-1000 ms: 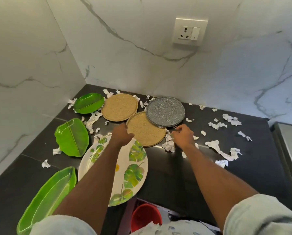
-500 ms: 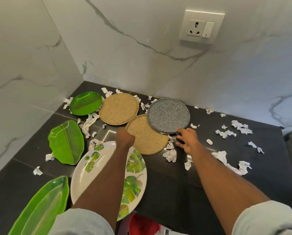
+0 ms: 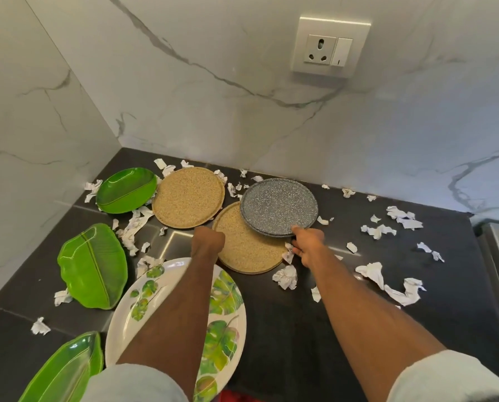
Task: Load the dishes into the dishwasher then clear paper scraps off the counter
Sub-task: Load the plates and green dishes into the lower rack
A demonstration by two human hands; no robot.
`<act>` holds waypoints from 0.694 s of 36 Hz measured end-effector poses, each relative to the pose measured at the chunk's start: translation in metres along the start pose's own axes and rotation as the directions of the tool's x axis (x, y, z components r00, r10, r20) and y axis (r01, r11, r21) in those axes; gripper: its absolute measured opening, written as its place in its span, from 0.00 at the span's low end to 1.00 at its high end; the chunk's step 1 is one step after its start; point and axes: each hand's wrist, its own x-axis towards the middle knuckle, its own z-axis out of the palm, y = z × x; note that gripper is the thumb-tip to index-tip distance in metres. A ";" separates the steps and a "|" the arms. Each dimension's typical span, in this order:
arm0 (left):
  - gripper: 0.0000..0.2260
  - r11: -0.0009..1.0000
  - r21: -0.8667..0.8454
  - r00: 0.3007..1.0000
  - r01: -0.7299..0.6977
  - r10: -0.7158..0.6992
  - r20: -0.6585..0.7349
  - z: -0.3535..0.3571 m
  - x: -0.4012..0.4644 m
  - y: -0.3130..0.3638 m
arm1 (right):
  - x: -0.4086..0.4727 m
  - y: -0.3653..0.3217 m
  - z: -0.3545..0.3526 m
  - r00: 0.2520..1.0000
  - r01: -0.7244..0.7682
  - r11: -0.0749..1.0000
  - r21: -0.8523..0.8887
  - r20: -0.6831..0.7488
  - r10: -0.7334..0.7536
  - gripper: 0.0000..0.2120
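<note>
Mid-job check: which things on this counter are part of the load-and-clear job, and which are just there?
Job items:
grey speckled plate, at the right hand
two tan speckled plates
three green leaf dishes
leaf-print platter
paper scraps

Just there:
wall socket
red container

You are looking at nothing readable here. No words, brands or numbers are showing on any plate, scrap or wall.

Left forearm hides middle of white leaf-print oval platter (image 3: 228,300). Long green leaf-shaped tray (image 3: 65,369) cut off at bottom edge. Grey speckled round plate (image 3: 277,206) covers far-right part of nearer tan woven round plate (image 3: 242,248).
</note>
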 end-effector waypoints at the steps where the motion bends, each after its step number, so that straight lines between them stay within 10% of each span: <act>1: 0.21 1.000 -0.010 1.000 0.002 -0.002 0.012 0.002 0.002 0.002 | 0.003 0.001 0.001 1.000 0.006 1.000 -0.017 -0.018 -0.006 0.09; 12: 0.02 0.974 -0.203 0.994 -0.102 0.109 0.022 -0.006 0.002 0.029 | 0.004 -0.014 -0.015 0.997 0.045 0.996 0.081 -0.065 -0.040 0.04; 25: 0.07 0.940 -0.233 0.962 -0.247 0.209 -0.177 -0.062 -0.040 0.021 | -0.031 -0.025 -0.056 0.965 0.255 0.955 0.150 0.016 -0.260 0.11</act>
